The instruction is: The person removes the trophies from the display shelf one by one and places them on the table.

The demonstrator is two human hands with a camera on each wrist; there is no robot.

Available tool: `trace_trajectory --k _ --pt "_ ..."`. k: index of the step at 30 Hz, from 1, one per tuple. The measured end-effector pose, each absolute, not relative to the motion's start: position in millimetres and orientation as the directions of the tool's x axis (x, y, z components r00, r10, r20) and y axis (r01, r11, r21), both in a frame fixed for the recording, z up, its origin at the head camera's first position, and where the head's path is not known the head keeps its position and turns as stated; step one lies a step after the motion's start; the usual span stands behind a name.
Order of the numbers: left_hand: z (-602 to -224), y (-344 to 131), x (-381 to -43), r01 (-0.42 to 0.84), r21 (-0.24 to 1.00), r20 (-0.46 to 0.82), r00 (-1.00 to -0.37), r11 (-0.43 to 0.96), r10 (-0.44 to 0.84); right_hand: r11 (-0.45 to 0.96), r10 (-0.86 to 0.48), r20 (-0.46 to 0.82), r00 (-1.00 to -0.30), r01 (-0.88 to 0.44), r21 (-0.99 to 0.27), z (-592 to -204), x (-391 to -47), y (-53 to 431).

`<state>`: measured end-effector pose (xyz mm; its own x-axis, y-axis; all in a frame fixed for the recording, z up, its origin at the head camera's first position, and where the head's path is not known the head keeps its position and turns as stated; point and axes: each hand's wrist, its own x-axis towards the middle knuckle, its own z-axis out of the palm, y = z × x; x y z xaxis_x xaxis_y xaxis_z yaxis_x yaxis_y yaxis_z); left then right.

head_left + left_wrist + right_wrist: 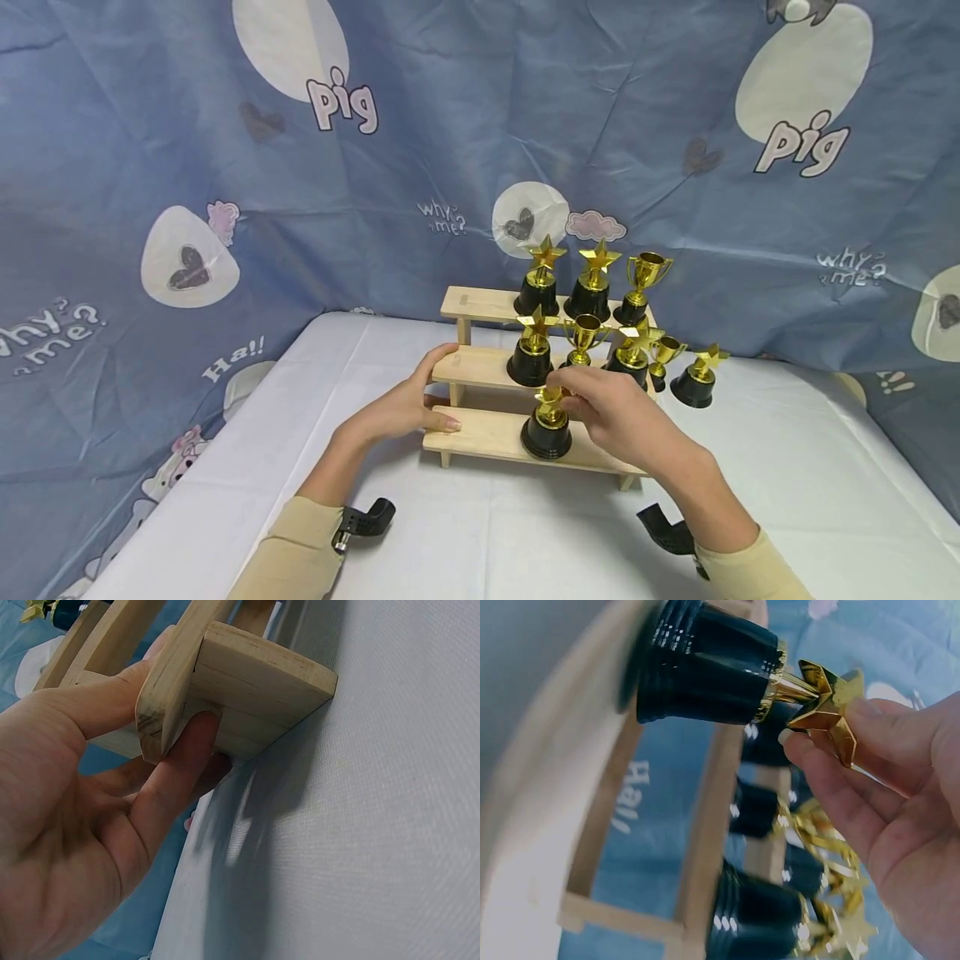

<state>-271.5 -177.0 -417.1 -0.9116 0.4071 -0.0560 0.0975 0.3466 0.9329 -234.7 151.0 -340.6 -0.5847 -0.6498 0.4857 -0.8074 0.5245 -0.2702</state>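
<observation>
A three-step wooden display stand (pixel 483 425) holds gold trophies on black bases. My left hand (pixel 401 408) grips its left end, thumb on the lowest step and fingers at the middle one. In the left wrist view, fingers reach under a wooden board (pixel 176 679). With thumb and fingertips, my right hand (pixel 618 417) pinches the gold star of a star trophy (pixel 712 667), whose black base stands upright on the lowest step. Behind it on the middle step are another star trophy (pixel 531 358), a cup trophy (pixel 583 333) and a further star trophy (pixel 633 354).
Two star trophies (pixel 538 292) (pixel 588 296) and a cup trophy (pixel 637 292) stand on the top step. On the white tablecloth (pixel 810 492), right of the stand, are a small cup trophy (pixel 664 357) and a star trophy (pixel 694 385). A blue printed curtain (pixel 420 125) hangs behind.
</observation>
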Motion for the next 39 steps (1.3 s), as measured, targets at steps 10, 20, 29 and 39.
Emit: trace_trajectory --k 10,20,29,39 --pt "-415 -176 -272 0.124 0.92 -0.042 -0.913 0.372 0.406 0.613 -0.593 0.438 -0.676 -0.731 -0.299 -324 -240 179" --pt "-415 -176 -273 0.121 0.924 -0.042 -0.912 0.364 0.409 0.655 -0.546 0.411 -0.73 -0.677 -0.334 -308 -243 209" --pt "-414 -175 -274 0.123 0.916 -0.042 -0.917 0.381 0.397 0.718 -0.455 0.408 -0.792 -0.597 -0.359 -294 -242 255" --pt "-418 -177 -273 0.116 0.923 -0.046 -0.914 0.367 0.404 0.79 -0.351 0.393 -0.85 -0.494 -0.363 -292 -245 285"
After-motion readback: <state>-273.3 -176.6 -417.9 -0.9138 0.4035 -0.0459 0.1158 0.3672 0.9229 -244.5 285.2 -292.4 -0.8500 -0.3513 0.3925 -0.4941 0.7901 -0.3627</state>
